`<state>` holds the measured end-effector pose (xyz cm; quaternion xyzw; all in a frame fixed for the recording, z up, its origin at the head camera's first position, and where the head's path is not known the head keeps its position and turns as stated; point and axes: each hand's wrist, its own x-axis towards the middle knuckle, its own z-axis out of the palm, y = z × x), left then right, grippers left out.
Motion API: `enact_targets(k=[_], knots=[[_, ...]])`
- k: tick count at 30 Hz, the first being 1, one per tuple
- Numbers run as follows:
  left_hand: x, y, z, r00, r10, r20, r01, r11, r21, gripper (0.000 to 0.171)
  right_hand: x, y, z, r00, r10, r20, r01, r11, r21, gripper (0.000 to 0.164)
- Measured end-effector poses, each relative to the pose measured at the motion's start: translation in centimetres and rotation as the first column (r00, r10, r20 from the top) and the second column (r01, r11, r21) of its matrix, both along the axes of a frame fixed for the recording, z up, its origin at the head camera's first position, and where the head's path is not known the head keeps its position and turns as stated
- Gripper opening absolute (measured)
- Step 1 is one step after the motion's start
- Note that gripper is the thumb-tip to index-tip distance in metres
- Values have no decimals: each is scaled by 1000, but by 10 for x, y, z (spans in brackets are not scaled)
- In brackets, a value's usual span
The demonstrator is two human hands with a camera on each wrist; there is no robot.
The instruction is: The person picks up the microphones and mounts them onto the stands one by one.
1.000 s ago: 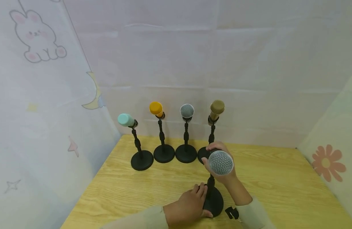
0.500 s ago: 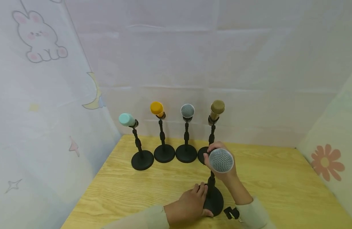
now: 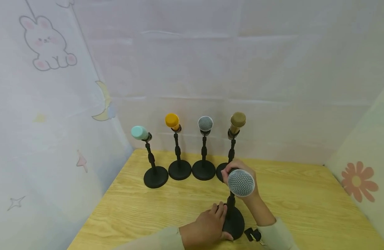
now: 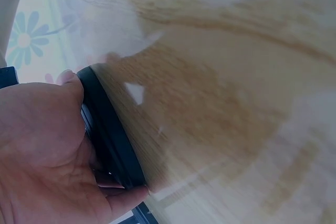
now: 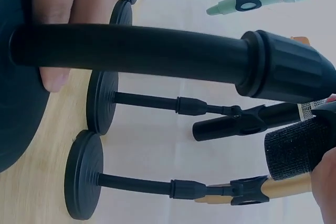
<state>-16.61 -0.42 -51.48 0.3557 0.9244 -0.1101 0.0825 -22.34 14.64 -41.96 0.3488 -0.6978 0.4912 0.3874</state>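
Observation:
A microphone with a silver mesh head stands nearest to me on a black desk stand. My left hand grips the rim of the stand's round base, fingers on the far side and thumb on the near side. In the left wrist view, the base's edge lies between thumb and fingers. Behind the mesh head, my right hand curls round the microphone at the top of the stand. The mesh head partly hides that grip. The stand's upright pole crosses the right wrist view.
Along the back stand several microphones on black stands: mint green, orange, silver-headed and gold. The gold one's base is close behind my right hand. A small black object lies by the right sleeve on the wooden table.
The head view has shifted slightly. The near microphone's mesh head has dipped a little toward me with my right hand. Both hands keep their hold, and the back row stays put.

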Motion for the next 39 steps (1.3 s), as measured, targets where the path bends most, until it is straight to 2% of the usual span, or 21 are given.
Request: enact_targets(k=[3, 6, 9, 11, 16, 17, 19, 24, 31, 34, 39], knots=[[1, -1, -1, 1000, -5, 0, 5, 1000, 5, 91, 3, 3, -3, 997, 42, 64, -42, 999, 8, 34], [1, -1, -3, 1000, -12, -5, 13, 1000, 10, 91, 8, 7, -4, 987, 88, 135, -93, 995, 29, 48], [1, -3, -6, 1000, -22, -23, 22, 1000, 8, 91, 13, 10, -4, 978, 85, 188, -100, 993, 70, 58], [0, -3, -8, 999, -23, -33, 23, 1000, 1, 91, 16, 10, -4, 975, 39, 219, -61, 993, 97, 58], [-2, -1, -12, 1000, -19, -20, 19, 1000, 0, 92, 23, 2, 0, 951, -139, 277, 100, 984, 150, 40], [-2, -1, -13, 1000, -20, -16, 20, 1000, 3, 92, 24, 1, 0, 947, -163, 276, 124, 980, 154, 37], [-2, -1, -12, 1000, -17, -6, 17, 1000, 13, 92, 26, 0, 0, 955, -157, 253, 129, 984, 123, 37], [-1, 0, -8, 1000, -11, -1, 11, 1000, 20, 93, 22, 0, -3, 988, -43, 151, 42, 999, 8, 39], [-2, -2, -11, 999, -28, -14, 29, 999, 34, 93, 20, -2, -3, 991, -47, 126, 47, 999, 9, 36], [-2, -3, -11, 999, -32, -11, 32, 999, 35, 93, 18, -2, -6, 993, -54, 107, 53, 999, 12, 28], [-1, -3, -11, 999, -39, -22, 40, 999, 30, 92, 17, -2, -7, 996, -42, 75, 41, 999, 16, 27]])
